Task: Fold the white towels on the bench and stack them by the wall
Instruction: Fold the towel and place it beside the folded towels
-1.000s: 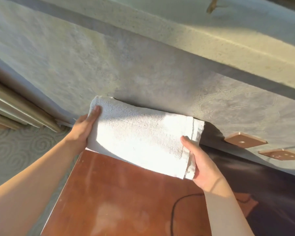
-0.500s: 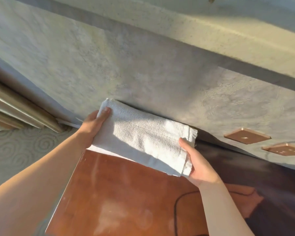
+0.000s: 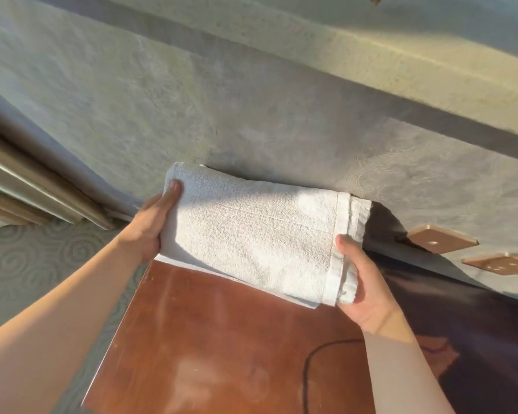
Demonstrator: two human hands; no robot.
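A folded white towel (image 3: pixel 251 237) lies at the far end of the reddish-brown bench (image 3: pixel 222 339), its back edge against the grey textured wall (image 3: pixel 251 115). My left hand (image 3: pixel 151 225) grips the towel's left end, thumb on top. Along the right, hemmed end my right hand (image 3: pixel 361 282) holds it with the thumb over the hem and the fingers underneath. A thin white layer shows under the towel's front left edge; I cannot tell whether it is another towel.
A black cable (image 3: pixel 311 363) curves across the bench near my right forearm. Two copper-coloured wall plates (image 3: pixel 440 242) (image 3: pixel 503 264) sit to the right on the wall. Curtain folds (image 3: pixel 27 186) hang at the left above patterned carpet (image 3: pixel 42 264).
The towel dipped toward the wall half a second ago and now sits a little nearer me and looks larger in view. Both hands keep their hold on its ends.
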